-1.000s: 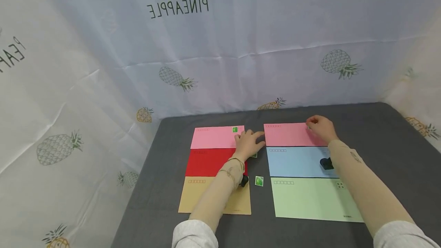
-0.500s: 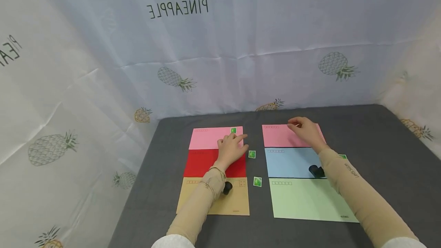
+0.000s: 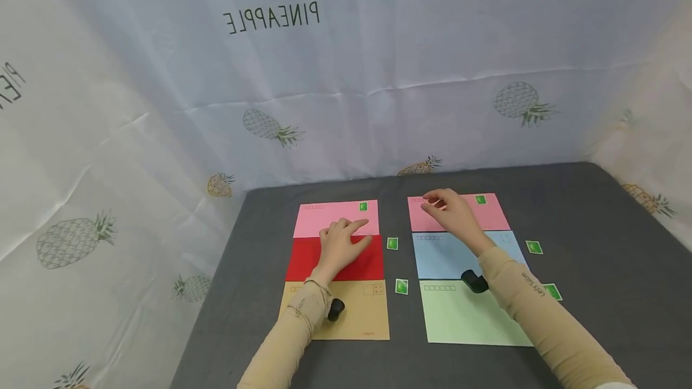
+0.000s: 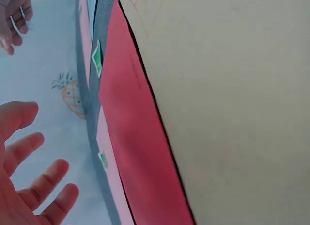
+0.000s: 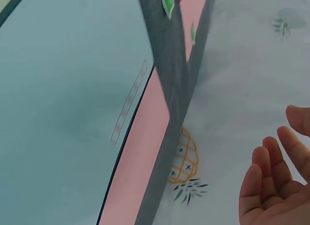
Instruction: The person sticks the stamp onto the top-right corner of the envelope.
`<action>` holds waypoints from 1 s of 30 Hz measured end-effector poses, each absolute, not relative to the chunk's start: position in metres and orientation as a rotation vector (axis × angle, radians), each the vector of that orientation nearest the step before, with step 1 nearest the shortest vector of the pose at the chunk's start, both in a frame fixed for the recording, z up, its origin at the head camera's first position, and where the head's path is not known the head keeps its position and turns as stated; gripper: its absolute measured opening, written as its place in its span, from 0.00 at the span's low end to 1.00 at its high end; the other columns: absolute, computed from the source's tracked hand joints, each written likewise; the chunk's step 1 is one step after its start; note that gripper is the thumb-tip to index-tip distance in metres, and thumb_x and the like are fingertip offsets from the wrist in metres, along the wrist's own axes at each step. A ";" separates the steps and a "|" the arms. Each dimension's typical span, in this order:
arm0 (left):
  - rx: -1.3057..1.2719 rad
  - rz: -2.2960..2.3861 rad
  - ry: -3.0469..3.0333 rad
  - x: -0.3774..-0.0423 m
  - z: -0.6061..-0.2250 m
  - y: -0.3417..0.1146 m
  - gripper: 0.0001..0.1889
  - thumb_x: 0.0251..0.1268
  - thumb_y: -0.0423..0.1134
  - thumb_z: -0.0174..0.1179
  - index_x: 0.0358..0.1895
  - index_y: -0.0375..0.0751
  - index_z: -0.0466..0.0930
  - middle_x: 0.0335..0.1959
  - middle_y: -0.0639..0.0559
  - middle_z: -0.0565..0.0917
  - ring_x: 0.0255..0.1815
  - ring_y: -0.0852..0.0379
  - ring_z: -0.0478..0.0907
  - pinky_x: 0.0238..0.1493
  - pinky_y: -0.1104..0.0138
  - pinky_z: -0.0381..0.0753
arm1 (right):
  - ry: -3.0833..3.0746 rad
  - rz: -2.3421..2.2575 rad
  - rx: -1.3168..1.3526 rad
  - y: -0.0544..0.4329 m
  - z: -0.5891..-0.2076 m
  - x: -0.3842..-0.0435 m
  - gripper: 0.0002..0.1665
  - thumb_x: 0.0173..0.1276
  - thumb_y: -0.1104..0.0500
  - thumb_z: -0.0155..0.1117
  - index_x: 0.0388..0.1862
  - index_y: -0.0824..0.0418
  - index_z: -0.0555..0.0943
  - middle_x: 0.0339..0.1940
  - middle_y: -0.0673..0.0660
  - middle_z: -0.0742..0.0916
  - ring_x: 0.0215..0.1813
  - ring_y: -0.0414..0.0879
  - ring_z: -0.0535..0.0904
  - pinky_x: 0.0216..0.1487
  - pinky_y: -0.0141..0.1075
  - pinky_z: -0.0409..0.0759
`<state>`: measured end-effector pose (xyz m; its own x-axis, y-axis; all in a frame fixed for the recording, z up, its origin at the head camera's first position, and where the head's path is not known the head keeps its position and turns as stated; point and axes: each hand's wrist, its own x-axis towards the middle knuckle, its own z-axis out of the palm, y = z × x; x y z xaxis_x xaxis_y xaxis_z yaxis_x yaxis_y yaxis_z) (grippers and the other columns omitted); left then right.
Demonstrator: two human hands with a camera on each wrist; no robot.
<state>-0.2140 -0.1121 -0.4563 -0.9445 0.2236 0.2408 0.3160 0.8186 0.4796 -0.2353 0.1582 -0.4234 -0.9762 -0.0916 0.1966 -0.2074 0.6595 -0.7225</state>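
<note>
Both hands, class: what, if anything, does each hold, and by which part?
Nothing is held: the left hand and the right hand are both open and empty.

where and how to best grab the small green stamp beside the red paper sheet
Probably pinch the square green stamp by its right edge, coming from above: it looks nearly flat on grey cloth, the red paper sheet close on its left.

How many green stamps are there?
6: one stamp on the left pink envelope, one on the right pink envelope, one beside the red envelope, one beside the tan envelope, one beside the blue envelope, one beside the green envelope, partly behind the right sleeve. Others may be hidden.
</note>
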 end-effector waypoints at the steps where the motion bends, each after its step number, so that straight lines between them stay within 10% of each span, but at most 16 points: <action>1: -0.420 -0.810 -2.824 -0.212 -0.456 -0.115 0.23 0.58 0.51 0.59 0.58 0.57 0.75 0.41 0.50 0.76 0.42 0.55 0.71 0.51 0.52 0.59 | -2.723 1.218 0.252 0.155 -0.423 -0.234 0.22 0.66 0.49 0.59 0.53 0.61 0.77 0.48 0.61 0.79 0.49 0.54 0.76 0.48 0.48 0.77; 30: -0.040 -0.804 -3.069 -0.186 -0.467 -0.215 0.27 0.55 0.53 0.62 0.60 0.55 0.74 0.45 0.43 0.75 0.46 0.49 0.71 0.47 0.45 0.59 | -2.890 1.183 0.348 0.091 -0.451 -0.215 0.15 0.61 0.54 0.65 0.45 0.59 0.80 0.45 0.58 0.80 0.41 0.48 0.76 0.37 0.38 0.75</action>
<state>-0.1857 -0.2145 -0.4672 -0.9992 0.0326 -0.0241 0.0166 0.8715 0.4902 -0.2151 0.0913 -0.4505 -0.9755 -0.2038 0.0825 -0.2031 0.6919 -0.6928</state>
